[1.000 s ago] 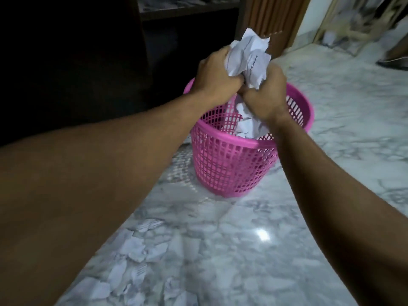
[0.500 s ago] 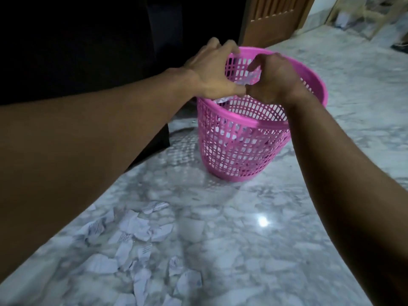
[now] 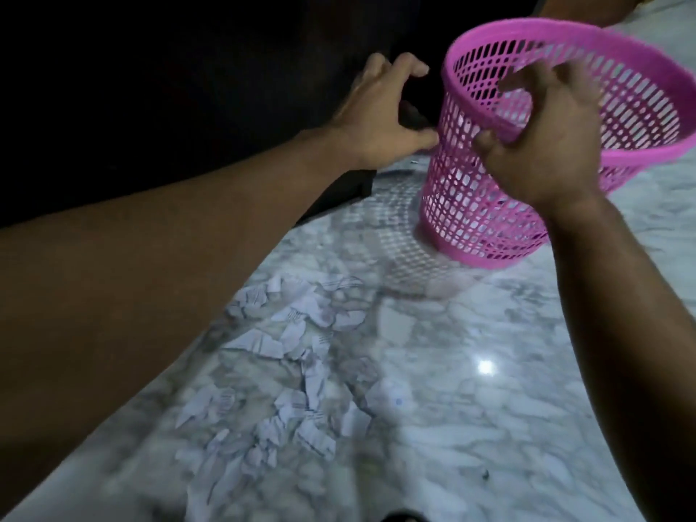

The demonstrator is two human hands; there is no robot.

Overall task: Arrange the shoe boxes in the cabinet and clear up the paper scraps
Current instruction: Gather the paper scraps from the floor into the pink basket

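A pink mesh basket (image 3: 470, 205) stands on the marble floor at the upper right. My left hand (image 3: 384, 114) hovers beside its left wall, fingers spread and empty, the thumb close to the mesh. In front of the basket's near rim, my right hand (image 3: 546, 133) is held with fingers curled apart and nothing in it. Several torn white paper scraps (image 3: 286, 333) lie scattered on the floor below my left forearm, reaching toward the bottom of the view. No shoe boxes are in sight.
A dark cabinet (image 3: 188, 88) fills the upper left, its base corner (image 3: 354, 186) meeting the floor just left of the basket. Grey-veined marble floor (image 3: 489, 427) with a bright light reflection stretches to the lower right.
The crumpled paper wad that both hands held over the basket has gone into it. Both hands have drawn apart and back from the rim, empty. The view has tilted down toward the scraps.
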